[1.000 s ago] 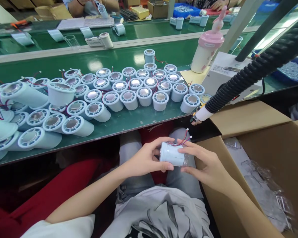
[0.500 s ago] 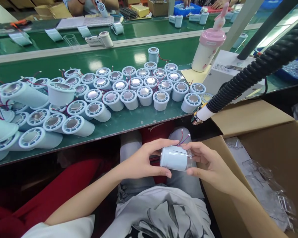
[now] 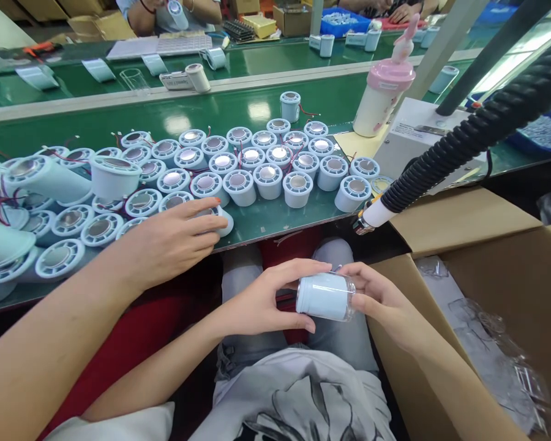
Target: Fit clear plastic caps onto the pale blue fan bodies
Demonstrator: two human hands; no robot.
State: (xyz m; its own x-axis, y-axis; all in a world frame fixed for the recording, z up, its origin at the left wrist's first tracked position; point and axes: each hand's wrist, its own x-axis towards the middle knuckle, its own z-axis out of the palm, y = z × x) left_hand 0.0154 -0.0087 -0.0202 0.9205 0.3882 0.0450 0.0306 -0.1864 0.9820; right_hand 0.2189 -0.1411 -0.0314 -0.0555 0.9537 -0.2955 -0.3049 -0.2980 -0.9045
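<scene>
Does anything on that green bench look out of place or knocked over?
Yes. At the left end several pale blue cylinders lie tipped on their sides, while the others stand upright in rows. One lone cylinder stands apart behind the group.

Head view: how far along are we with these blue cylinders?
Done: hard to tell; the cardboard box shows only clear plastic. In hand: one blue cylinder, lying sideways between left hand and right hand, clear wrap over its right end. Left: dozens of cylinders on the green table, where a co-worker's hand touches one.
</scene>
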